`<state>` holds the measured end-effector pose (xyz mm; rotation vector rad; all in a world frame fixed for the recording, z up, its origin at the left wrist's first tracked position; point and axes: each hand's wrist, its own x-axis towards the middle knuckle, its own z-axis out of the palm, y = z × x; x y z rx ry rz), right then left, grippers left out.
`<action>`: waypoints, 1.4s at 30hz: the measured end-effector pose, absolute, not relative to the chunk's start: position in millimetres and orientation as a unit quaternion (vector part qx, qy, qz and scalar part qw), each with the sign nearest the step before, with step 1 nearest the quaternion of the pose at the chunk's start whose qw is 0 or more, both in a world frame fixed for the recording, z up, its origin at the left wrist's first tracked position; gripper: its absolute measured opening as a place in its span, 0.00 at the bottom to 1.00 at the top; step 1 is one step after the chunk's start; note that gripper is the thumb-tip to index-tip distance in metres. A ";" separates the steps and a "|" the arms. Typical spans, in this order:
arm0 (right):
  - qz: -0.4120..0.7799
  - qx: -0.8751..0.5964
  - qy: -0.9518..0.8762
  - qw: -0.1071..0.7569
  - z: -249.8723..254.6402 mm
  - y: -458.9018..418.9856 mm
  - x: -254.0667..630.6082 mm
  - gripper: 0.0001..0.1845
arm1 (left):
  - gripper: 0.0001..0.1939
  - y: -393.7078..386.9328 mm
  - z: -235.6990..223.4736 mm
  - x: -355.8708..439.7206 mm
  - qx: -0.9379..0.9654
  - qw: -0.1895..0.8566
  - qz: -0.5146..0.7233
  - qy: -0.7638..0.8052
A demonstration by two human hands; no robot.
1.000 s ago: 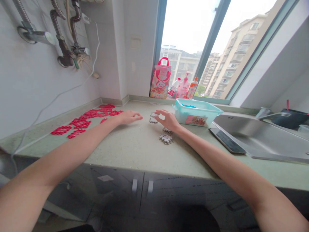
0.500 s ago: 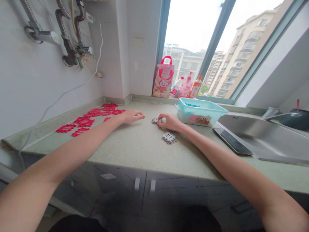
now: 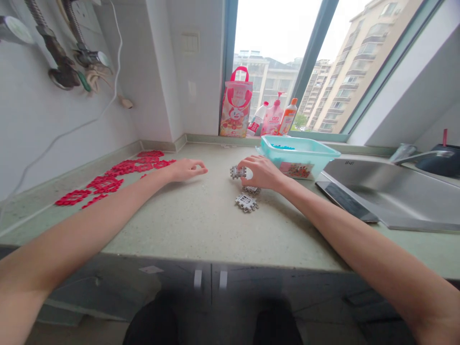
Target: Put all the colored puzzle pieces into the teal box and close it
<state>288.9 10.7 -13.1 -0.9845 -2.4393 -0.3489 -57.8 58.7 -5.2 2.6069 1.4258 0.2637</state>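
Observation:
Between the thumb and fingers of my right hand (image 3: pixel 261 172) is a grey toothed building piece (image 3: pixel 237 172), tilted up off the counter. Two more pieces of that kind lie below this hand: a grey piece (image 3: pixel 247 202) in plain sight and another grey piece (image 3: pixel 251 189) partly covered by the hand. My left hand (image 3: pixel 187 170) hovers low over the counter with nothing in it, thumb and fingers apart. Beside its wrist, several red toothed pieces (image 3: pixel 106 184) are spread along the wall; my forearm hides some of them.
A turquoise plastic tub (image 3: pixel 316 149) with blue pieces inside stands behind my right hand. A phone (image 3: pixel 345 201) lies at the rim of the steel sink (image 3: pixel 402 191). On the window ledge are a pink bag (image 3: pixel 236 110) and bottles (image 3: pixel 273 117).
My right hand has lifted the grey piece from the counter and tilted it up. The left hand keeps its open shape. The whole view has shifted somewhat.

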 end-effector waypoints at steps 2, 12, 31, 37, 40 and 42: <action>-0.151 -0.353 -0.892 0.238 -12.5 11.2 289.8 0.17 | 0.32 60.6 -6.6 -55.6 0.869 0.071 0.090 0.482; -0.202 -0.341 -0.885 0.244 -12.2 9.5 281.0 0.20 | 0.28 71.0 -21.7 -46.4 0.841 0.009 0.164 0.516; -0.227 -0.360 -0.879 0.215 -3.8 9.4 277.2 0.18 | 0.33 69.9 -14.2 -57.9 0.886 -0.019 0.101 0.452; -0.242 -0.386 -0.858 0.238 0.1 11.0 283.4 0.20 | 0.34 74.0 -24.6 -60.1 0.877 -0.025 0.116 0.465; -0.229 -0.407 -0.845 0.261 8.2 1.6 288.0 0.21 | 0.32 70.2 -27.3 -58.8 0.855 -0.038 0.145 0.497; -0.185 -0.434 -0.838 0.274 11.3 -10.2 290.5 0.21 | 0.29 66.2 -26.6 -55.6 0.839 -0.040 0.149 0.521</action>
